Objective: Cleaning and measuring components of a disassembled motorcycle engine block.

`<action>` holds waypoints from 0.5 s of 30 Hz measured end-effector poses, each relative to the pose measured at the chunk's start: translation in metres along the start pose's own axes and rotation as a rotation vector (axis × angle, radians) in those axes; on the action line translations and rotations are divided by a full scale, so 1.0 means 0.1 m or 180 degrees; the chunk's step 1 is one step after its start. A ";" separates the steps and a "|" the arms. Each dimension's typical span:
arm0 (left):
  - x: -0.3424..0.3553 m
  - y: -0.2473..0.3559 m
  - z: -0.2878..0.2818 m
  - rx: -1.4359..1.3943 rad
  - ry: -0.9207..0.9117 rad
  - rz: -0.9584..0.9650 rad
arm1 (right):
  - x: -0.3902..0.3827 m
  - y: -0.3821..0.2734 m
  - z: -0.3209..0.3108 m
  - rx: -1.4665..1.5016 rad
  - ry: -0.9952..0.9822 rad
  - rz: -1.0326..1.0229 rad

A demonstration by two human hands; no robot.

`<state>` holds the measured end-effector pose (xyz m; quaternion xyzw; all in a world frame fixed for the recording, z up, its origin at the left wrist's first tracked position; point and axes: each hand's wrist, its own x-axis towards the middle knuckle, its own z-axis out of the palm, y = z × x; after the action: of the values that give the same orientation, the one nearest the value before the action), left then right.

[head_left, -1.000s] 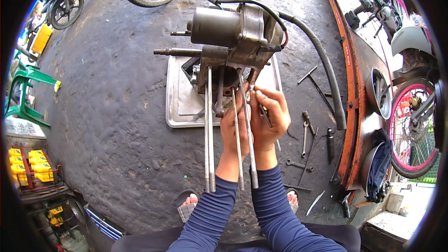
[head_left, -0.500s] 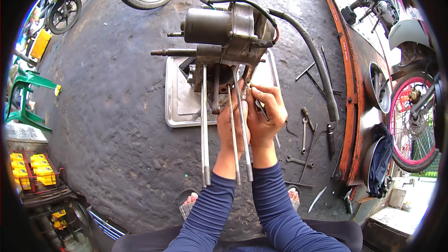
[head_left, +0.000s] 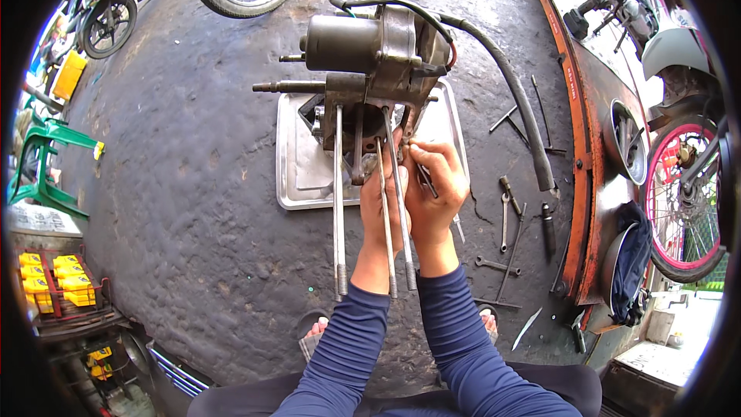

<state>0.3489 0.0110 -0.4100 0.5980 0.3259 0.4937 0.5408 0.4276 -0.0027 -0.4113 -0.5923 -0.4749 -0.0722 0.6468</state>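
Note:
A dark metal engine (head_left: 343,42) with long threaded studs (head_left: 339,220) pointing toward me rests over a steel tray (head_left: 295,194). My left hand (head_left: 380,215) is behind the studs at the lower opening of the casing, fingers closed on something I cannot make out. Beside it on the right, my right hand (head_left: 436,185) pinches at a small part at the casing's lower right edge, with a short thin metal rod (head_left: 428,183) in its fingers. The fingertips of both hands are partly hidden by each other and by the studs.
Wrenches (head_left: 504,224), T-handles and a hose (head_left: 532,131) lie right of the engine. An orange metal rail (head_left: 583,185), steel bowls (head_left: 624,127) and a pink-wheeled motorbike are farther right. A green plastic stool (head_left: 46,170), yellow bottles (head_left: 73,286) and motorbikes stand left and back.
The engine and studs have shifted slightly left and up in view over the last second. My right fingers have moved slightly, staying at the casing's edge.

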 end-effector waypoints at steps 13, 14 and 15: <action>-0.08 -0.17 0.06 0.0273 0.0347 0.0310 | 0.11 -0.01 -0.08 0.0041 0.0205 -0.0324; -0.11 -0.18 0.03 0.0212 0.0202 0.0146 | 0.19 0.01 -0.07 0.0087 0.0116 -0.0186; -0.15 -0.20 0.02 0.0150 0.0058 -0.0017 | 0.19 0.04 -0.08 -0.0032 0.0075 -0.0230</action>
<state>0.3491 0.0005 -0.4323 0.6052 0.3439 0.4898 0.5249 0.4447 0.0004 -0.3997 -0.5771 -0.4880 -0.1050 0.6463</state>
